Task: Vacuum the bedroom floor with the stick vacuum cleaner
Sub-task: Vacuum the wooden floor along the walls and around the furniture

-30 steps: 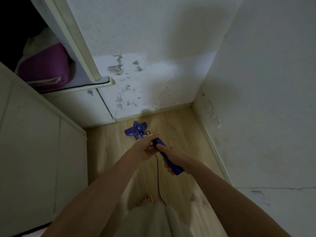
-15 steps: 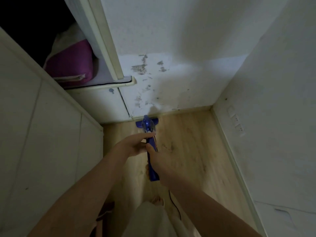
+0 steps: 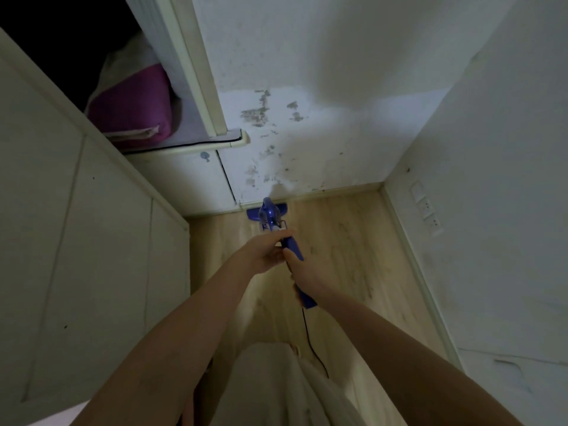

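A blue stick vacuum cleaner (image 3: 269,214) stands on the light wooden floor (image 3: 344,241), its floor head against the skirting of the far wall. My left hand (image 3: 266,250) grips the upper stick just below the body. My right hand (image 3: 304,273) grips the blue handle nearer to me. A thin black power cord (image 3: 310,339) hangs from the handle's end down towards my feet.
A white cabinet (image 3: 92,241) lines the left side. An open wardrobe compartment holds a magenta folded blanket (image 3: 135,109). The stained far wall (image 3: 307,133) and the right wall with white sockets (image 3: 425,207) close off a narrow strip of floor.
The vacuum head has moved forward from the open floor to the far skirting, turning square to the wall. Both hands have kept their grip, and my view has stepped closer.
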{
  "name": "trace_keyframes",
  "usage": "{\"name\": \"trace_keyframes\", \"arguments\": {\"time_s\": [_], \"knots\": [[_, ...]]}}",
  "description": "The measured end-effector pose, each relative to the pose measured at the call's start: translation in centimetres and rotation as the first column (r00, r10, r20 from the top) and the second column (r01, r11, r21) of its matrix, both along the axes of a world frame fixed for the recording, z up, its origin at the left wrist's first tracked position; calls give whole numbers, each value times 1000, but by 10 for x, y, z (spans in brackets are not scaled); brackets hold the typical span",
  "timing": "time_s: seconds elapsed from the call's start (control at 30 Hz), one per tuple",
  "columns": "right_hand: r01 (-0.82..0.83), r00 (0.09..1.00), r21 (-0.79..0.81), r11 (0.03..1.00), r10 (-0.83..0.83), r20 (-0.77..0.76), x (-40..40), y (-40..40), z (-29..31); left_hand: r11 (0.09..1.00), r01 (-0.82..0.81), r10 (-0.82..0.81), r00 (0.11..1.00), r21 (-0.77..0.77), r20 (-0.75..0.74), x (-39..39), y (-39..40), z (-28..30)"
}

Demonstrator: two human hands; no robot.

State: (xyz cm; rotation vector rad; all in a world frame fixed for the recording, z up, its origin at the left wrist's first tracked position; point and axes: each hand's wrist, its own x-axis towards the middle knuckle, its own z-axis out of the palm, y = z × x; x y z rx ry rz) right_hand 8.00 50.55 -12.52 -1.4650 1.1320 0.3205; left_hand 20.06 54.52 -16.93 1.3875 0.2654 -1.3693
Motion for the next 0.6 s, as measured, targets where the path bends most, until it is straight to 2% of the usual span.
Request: {"name": "trace_keyframes", "arguments": {"time_s": [0.17, 0.23, 0.33, 0.6], "knots": [[-23, 997, -84, 996, 17, -74, -37, -29, 17, 999, -50, 50, 998, -4, 47, -37, -38, 2], [-5, 996, -93, 996, -4, -91, -53, -40, 25, 999, -20, 18, 997, 36, 76, -52, -54, 5], [47, 992, -102, 994, -59, -109, -81, -49, 33, 991, 109, -117, 987, 79, 113, -78, -72, 9], [194, 971, -136, 972, -210, -117, -178, -62, 39, 973, 227, -229, 972, 50, 42, -177, -103, 20]]}}
